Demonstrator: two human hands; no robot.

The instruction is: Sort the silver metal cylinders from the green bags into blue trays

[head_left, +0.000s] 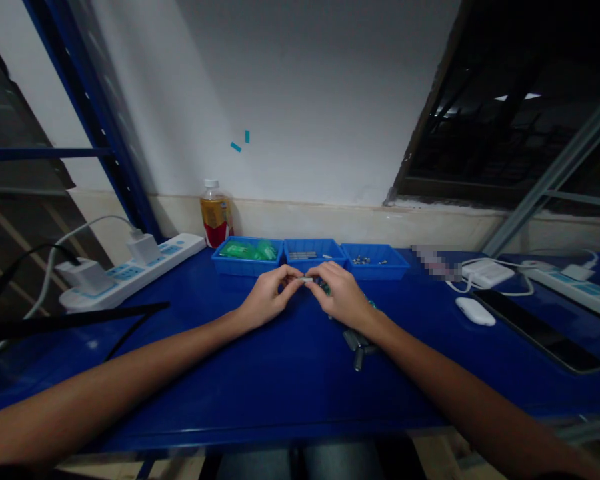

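My left hand (273,293) and my right hand (341,293) meet over the middle of the blue table, fingertips pinched on a small pale-grey bar-like piece (307,279). Its exact kind is too small to make out. Under my right wrist lie several dark grey cylindrical pieces (359,359), partly hidden by the forearm. Just beyond the hands stand three blue bins: the left bin (245,268) holds green plastic packets (243,250), the middle bin (340,259) grey bars (303,255), and the right bin (380,272) small shiny metal parts (363,260).
A drink bottle (216,217) stands behind the left bin. Power strips with plugs lie at the left (180,250) and right (575,285). At the right are a phone (540,330), a white earbud case (475,311) and a white charger (487,272). A black strap (75,323) crosses the left side.
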